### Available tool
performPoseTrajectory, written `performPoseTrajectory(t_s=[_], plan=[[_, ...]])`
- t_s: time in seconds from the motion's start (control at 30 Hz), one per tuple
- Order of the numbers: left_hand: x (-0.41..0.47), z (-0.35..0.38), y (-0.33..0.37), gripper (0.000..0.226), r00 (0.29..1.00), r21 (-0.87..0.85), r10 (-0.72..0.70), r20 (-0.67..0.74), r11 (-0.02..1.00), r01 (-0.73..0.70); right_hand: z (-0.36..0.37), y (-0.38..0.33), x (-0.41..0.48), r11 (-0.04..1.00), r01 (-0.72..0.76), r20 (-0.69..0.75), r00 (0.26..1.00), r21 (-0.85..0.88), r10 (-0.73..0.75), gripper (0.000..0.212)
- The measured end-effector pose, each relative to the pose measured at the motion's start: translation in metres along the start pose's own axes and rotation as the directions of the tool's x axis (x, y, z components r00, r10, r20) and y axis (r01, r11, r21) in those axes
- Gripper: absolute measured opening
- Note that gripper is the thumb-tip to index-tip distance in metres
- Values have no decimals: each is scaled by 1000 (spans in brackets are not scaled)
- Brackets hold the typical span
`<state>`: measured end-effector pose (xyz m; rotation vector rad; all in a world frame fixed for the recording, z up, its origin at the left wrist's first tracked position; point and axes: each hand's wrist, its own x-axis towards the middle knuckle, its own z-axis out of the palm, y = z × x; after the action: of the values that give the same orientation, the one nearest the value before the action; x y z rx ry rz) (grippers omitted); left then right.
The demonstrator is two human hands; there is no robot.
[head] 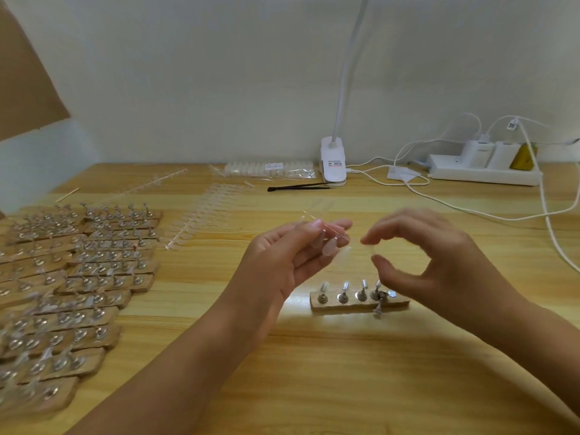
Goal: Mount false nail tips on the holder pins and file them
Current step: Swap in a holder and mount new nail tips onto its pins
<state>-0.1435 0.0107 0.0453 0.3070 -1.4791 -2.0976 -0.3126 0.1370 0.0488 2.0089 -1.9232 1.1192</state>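
My left hand (292,255) pinches a clear plastic strip of false nail tips (328,238) above the wooden table. To its right my right hand (420,255) hovers, blurred, with thumb and forefinger curved; a clear nail tip (375,246) seems to sit between them, though the blur makes it hard to tell. Below both hands lies a small wooden holder block (357,301) with several metal pins; the right-most pins look tipped over. No nail tip shows on any pin.
Many wooden holder blocks with pins (72,277) cover the table's left side. More nail tip strips (201,221) lie behind. A bag of tips (270,169), black tweezers (298,186), a clip lamp (333,161), a power strip (483,169) and white cables (470,211) line the back.
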Motion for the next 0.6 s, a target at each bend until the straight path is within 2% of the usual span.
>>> performPoseTrajectory(t_s=[0.07,0.13,0.33,0.6], plan=[[1,-4,1,24,999,-1,21,-35,1000,-21,1,5,-4,988,95,133,988,-118,-79,22],[2,-5,2,24,998,-10,32,-48,999,-33,2,7,-6,987,108,199,977,-121,-82,21],[1,-5,0,29,998,-20,9,-66,1000,-11,2,8,-7,977,154,213,970,-150,-120,11],[3,-5,1,26,994,0,6,-109,1000,-6,4,13,-8,972,189,250,957,-139,-150,8]])
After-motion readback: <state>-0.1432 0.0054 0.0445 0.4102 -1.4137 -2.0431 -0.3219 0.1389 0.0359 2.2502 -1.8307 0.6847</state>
